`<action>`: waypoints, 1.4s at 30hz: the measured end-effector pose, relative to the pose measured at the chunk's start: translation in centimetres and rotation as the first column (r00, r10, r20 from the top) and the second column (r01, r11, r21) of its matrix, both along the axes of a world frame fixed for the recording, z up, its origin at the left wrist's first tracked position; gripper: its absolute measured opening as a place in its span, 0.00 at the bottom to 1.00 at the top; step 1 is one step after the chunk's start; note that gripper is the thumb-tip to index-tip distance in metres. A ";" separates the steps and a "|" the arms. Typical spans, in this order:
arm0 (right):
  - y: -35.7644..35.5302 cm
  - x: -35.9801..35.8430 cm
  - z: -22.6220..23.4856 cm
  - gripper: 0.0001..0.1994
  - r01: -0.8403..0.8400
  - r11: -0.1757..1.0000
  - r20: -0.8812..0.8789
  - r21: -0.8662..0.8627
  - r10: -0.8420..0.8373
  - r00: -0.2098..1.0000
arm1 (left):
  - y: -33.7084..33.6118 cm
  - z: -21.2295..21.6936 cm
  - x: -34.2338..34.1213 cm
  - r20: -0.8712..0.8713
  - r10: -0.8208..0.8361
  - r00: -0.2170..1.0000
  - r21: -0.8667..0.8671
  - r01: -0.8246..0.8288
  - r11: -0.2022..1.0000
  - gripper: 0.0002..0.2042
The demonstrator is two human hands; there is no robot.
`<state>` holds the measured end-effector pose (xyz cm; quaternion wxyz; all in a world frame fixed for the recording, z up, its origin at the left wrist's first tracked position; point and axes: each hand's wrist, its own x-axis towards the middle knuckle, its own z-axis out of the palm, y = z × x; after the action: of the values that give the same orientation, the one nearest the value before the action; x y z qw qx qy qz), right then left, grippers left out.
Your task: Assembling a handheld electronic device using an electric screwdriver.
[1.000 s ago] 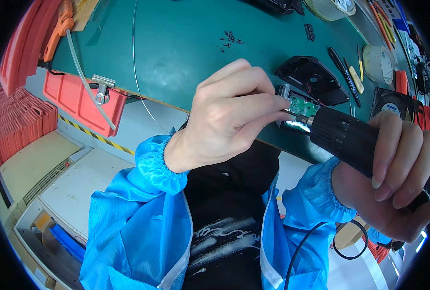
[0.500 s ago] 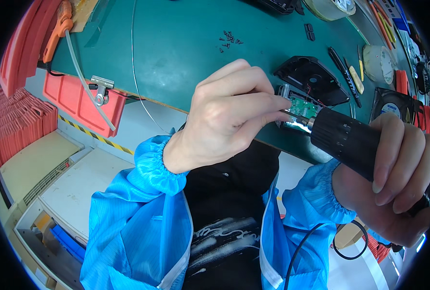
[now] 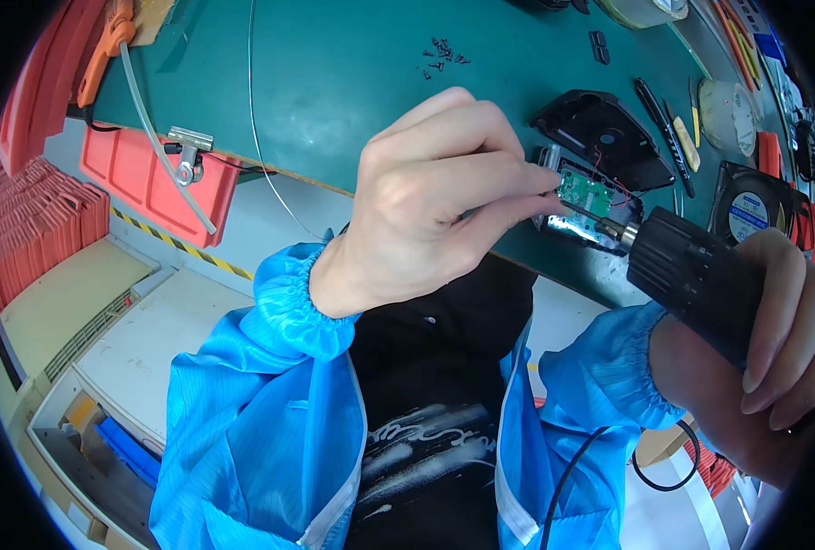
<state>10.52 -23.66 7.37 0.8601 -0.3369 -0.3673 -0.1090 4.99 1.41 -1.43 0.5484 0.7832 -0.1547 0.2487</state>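
Observation:
My right hand [image 3: 788, 321] is wrapped around a black electric screwdriver [image 3: 692, 270], whose thin bit points left. My left hand [image 3: 444, 197] is closed in a pinch at the bit's tip; whatever lies between thumb and forefinger is too small or hidden to make out. Just behind the fingertips, a green circuit board [image 3: 586, 190] sits in a small open housing at the bench edge. Thin red wires run from it toward a black plastic shell [image 3: 605, 137] lying beyond. A small pile of dark screws [image 3: 442, 57] rests farther back on the bench.
On the green bench mat [image 3: 334, 82], a black marker [image 3: 664, 136] and a tape roll [image 3: 728, 115] lie at right, near a black fan [image 3: 747, 209]. An orange glue gun [image 3: 110, 50] stands at far left. A metal clip [image 3: 188, 151] grips the bench edge.
The screwdriver has moved a little to the right, and more of its bit shows beside my left fingertips. My left hand stays pinched. The bench has shifted slightly in view.

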 end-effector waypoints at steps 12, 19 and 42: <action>0.4 -0.3 0.5 0.11 0.020 0.996 -0.041 -0.087 -0.023 0.999 | -0.2 -0.2 0.1 0.022 -0.001 1.000 -0.008 0.001 1.000 0.15; -0.5 0.0 0.7 0.11 0.034 0.990 -0.056 -0.134 -0.042 0.998 | -0.1 -0.1 0.1 0.021 -0.007 1.000 -0.001 0.007 1.000 0.15; 4.2 -1.0 0.8 0.09 0.079 0.959 -0.092 -0.273 -0.108 0.990 | -0.4 0.2 0.1 -0.012 0.015 1.000 0.067 -0.014 0.998 0.25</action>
<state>9.50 -19.50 8.18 0.8185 -0.4729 -0.3160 -0.0806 5.06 1.03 -1.22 0.5212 0.8036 -0.1539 0.2427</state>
